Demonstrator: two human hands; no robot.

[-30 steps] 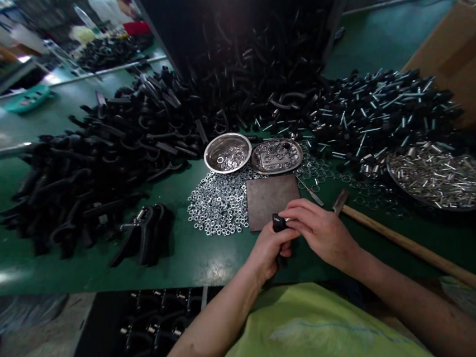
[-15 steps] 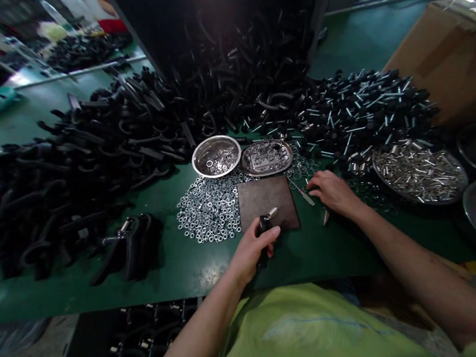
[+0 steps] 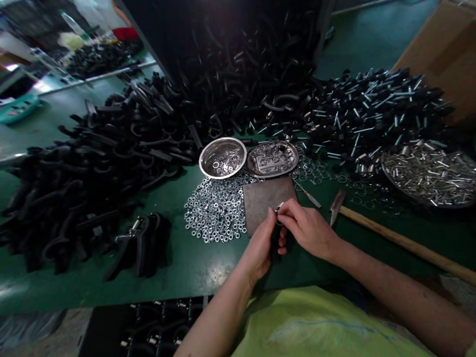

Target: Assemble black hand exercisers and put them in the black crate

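My left hand (image 3: 261, 248) is closed around a black plastic part (image 3: 275, 249), just over the near edge of a flat metal plate (image 3: 267, 193). My right hand (image 3: 312, 231) meets it there, thumb and fingers pinching a thin metal ring (image 3: 280, 222) at the upper end of the part. Fingers cover most of the part, and its spring cannot be made out. A hammer (image 3: 395, 235) with a wooden handle lies under and beyond my right forearm. Close to the plate's right edge is a small screwdriver (image 3: 310, 197).
Hex nuts (image 3: 214, 214) are heaped left of the plate. Behind it stand a round steel bowl (image 3: 203, 168) and an oval tray (image 3: 252, 171). Black curved parts (image 3: 105, 157) pile up leftward; black-headed bolts (image 3: 374, 103) lie right, near a dish of metal pins (image 3: 431, 174) and a cardboard box (image 3: 441, 58).
My right hand has moved left from the loose rings to my left hand, bringing a metal ring. The hammer, earlier mostly hidden by my right arm, now shows. The view has shifted slightly.
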